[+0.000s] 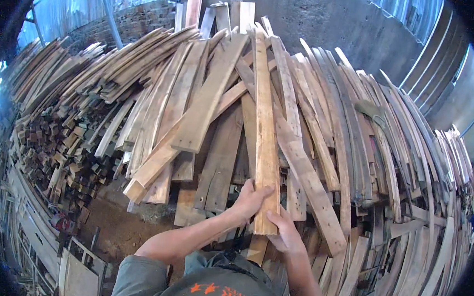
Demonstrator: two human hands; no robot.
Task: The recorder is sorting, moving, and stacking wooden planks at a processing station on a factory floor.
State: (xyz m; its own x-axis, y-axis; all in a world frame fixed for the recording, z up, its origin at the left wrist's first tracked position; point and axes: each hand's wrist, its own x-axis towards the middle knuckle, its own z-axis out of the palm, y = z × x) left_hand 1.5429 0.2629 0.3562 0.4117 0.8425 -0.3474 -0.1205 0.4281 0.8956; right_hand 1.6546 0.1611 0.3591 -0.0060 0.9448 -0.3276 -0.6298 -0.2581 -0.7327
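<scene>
Head view showed the left hand point(250, 199) and right hand point(284, 234) with fingers closed around one long plank point(264, 128), its far end resting on the wood pile point(327, 116), not yet lifted clear.

A bare dirt floor point(124, 225) carries a sprawling pile of rough wooden planks point(315, 126), stacked crisscross against a grey wall point(323, 16), with short offcut blocks point(55, 146) heaped at the left.

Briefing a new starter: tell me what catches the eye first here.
A huge heap of rough wooden planks fills the view, leaning against a grey wall. At centre, the left hand and right hand grip the near end of one long pale plank lying on the heap.
</scene>
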